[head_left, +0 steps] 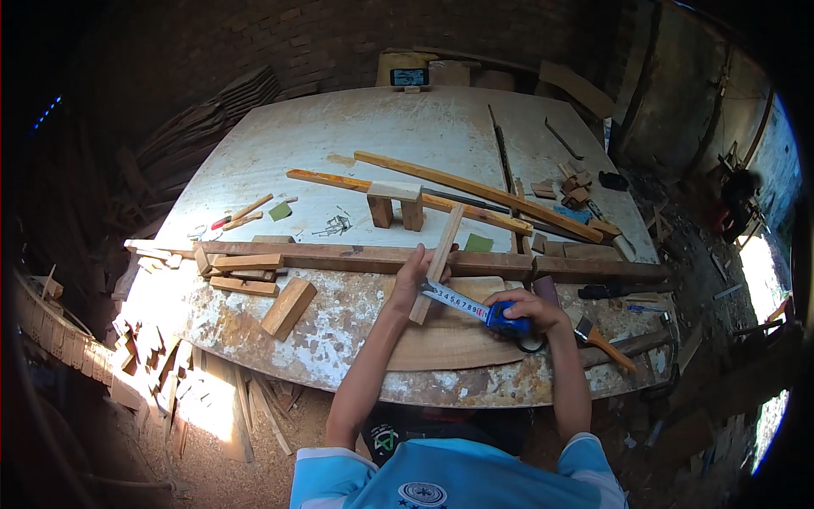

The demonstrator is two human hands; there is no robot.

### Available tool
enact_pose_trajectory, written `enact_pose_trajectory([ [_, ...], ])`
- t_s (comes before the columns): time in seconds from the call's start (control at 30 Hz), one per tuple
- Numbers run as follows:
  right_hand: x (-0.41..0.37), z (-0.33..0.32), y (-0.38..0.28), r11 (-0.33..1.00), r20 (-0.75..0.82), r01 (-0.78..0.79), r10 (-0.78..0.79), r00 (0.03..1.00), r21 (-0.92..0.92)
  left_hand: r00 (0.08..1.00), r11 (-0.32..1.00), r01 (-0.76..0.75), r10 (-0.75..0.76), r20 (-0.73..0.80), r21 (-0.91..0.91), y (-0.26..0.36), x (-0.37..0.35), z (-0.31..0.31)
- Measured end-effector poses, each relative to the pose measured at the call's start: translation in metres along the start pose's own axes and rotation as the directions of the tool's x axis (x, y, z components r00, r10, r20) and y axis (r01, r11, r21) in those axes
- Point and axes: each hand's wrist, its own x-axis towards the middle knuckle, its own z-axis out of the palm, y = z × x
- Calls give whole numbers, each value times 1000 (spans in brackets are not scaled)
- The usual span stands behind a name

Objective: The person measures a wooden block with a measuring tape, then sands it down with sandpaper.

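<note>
My left hand is closed round a thin light wooden strip, which it holds tilted over the workbench. In my right hand is a blue tape measure. Its white blade is pulled out to the left, and the blade's end lies against the strip by my left fingers. Below both hands lies a wide, flat wooden board. A long brown beam runs across the bench just beyond them.
A small wooden stand and long orange-brown bars lie farther back. Wood blocks are at the left. A paintbrush and a hammer lie at the right. A phone stands at the far edge.
</note>
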Motion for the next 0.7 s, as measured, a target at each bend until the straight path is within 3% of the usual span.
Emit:
enact_pose_trajectory([
  [0.03, -1, 0, 0, 1000, -6, -8, 8, 1000, 17, 1000, 999, -25, 25, -12, -28, -1, 0, 0],
  [0.13, -1, 0, 0, 997, 1, -33, 33, 999, 65, 997, 971, -64, 71, -26, 230, 4, -3, 5],
  [0.43, -4, 0, -3, 991, 19, -58, 56, 998, 124, 999, 970, -21, 30, -31, 244, 3, -3, 0],
  [0.7, -10, -6, -2, 958, 75, -128, 112, 991, 255, 994, 986, -7, -12, 112, 168, 1, -2, -5],
])
